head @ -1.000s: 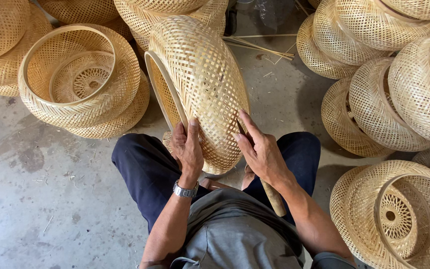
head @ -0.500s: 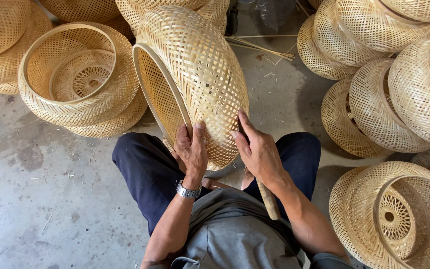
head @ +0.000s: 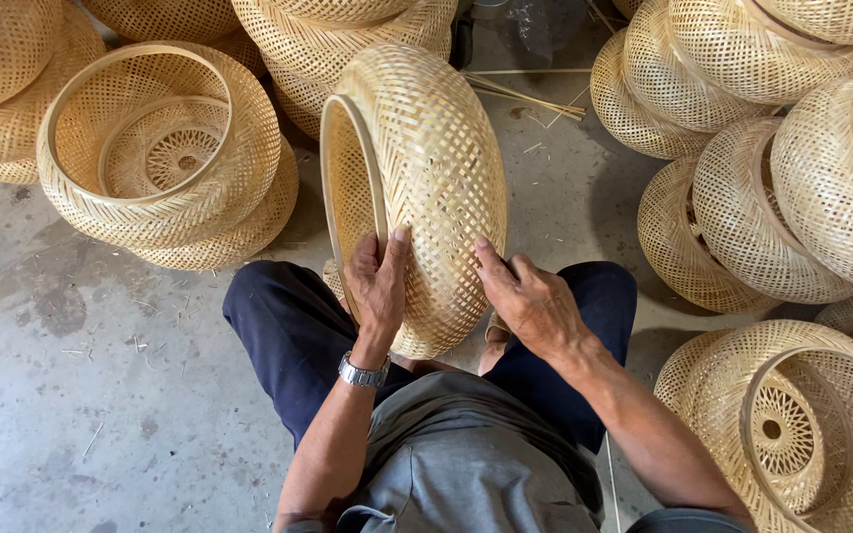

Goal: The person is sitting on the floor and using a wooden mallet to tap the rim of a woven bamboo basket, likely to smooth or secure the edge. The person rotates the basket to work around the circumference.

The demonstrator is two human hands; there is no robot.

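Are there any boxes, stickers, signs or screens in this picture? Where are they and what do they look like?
No boxes, stickers, signs or screens show here.
Crumpled clear plastic wrapping: top middle, on the floor behind the baskets, greyish and see-through.
Wristwatch: on the left wrist, silvery metal band; its face is hidden.

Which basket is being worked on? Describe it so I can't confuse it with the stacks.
Start from the seated person's dark trousers. The basket stands on edge between the knees, left hand at its rim, right hand on its weave. It alone is held; the others lie stacked on the floor.
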